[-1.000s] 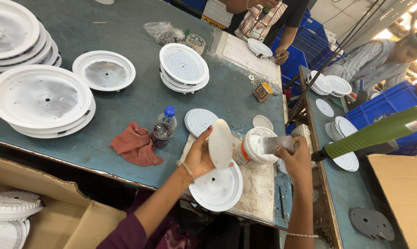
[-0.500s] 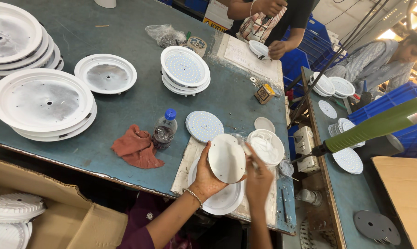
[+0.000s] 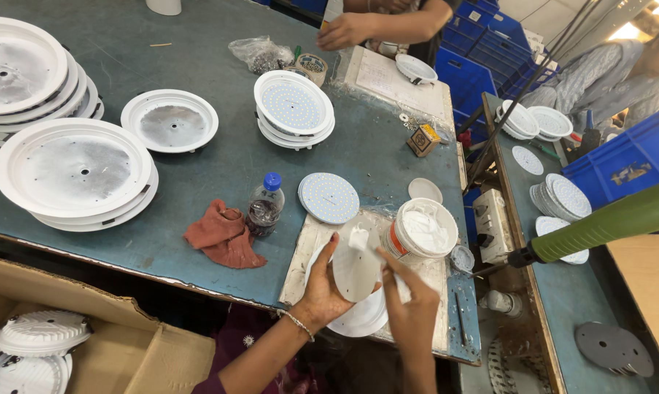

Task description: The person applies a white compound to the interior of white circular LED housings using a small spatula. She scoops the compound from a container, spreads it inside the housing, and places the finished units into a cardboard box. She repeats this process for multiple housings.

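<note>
Gripping a round white disc (image 3: 356, 268), left hand (image 3: 322, 288) closed, right hand (image 3: 411, 306) fingertips touching it

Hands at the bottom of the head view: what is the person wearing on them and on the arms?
Both are bare, with no gloves. The left hand has a thin beaded bracelet at the wrist, and a dark maroon sleeve shows only near the frame's bottom edge. The right hand wears nothing that I can see, and its forearm is uncovered as far as the picture shows.

Paste tub (image 3: 423, 232) beside hand (image 3: 411, 310)
</note>
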